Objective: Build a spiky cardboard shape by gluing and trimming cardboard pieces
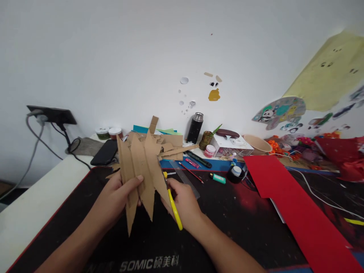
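A jagged piece of brown cardboard (143, 167) with several pointed ends is raised above the dark mat. My left hand (121, 191) is closed on its lower left part, the thumb lying across the front. Yellow-handled scissors (174, 210) are in my right hand (183, 201), at the cardboard's right edge. One yellow handle slants down over the hand; the blades are mostly hidden beside the cardboard. Behind lies a pile of cardboard scraps (173, 146).
A black phone (104, 152) and two jars stand back left. Behind the mat are a black flask (195, 128), a pink jar (209, 151) and a white box (231, 145). A steel ruler, red pencil and glue lie mid-mat. Red paper (295, 204) spans the right.
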{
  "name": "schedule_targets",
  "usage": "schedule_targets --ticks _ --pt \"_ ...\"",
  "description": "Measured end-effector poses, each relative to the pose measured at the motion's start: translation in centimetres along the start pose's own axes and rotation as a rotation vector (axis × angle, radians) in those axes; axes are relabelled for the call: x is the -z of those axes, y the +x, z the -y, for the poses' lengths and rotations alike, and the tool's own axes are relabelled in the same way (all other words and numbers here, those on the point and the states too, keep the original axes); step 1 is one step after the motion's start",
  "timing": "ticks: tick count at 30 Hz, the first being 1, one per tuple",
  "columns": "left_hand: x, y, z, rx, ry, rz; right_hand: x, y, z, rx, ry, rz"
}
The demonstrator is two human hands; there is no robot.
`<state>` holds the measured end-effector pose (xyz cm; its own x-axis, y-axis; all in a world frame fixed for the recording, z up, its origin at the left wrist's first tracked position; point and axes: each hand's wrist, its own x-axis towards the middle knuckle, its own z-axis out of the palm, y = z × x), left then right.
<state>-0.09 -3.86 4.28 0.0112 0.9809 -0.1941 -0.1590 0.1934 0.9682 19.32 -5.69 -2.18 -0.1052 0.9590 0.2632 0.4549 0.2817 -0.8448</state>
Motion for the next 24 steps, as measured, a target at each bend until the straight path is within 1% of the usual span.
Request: schedule_targets --ticks 8,14,21,24 --pt "0.08 0.07 0.29 -0.01 -0.003 -0.018 0.09 0.07 0.51 0.008 0.008 -0.006" --pt "-0.13 0.02 0.55 -0.008 -0.036 -0.015 -0.16 0.16 0.54 -0.023 0.04 -0.005" --pt "-0.55 -0.15 0.09 0.022 -0.04 -0.065 -0.27 -0.02 0.15 -0.015 0.048 0.002" --pt "-0.81 -0.2 -0.18 0.037 -0.069 -0.076 -0.25 -0.06 0.24 -0.046 0.052 0.023"
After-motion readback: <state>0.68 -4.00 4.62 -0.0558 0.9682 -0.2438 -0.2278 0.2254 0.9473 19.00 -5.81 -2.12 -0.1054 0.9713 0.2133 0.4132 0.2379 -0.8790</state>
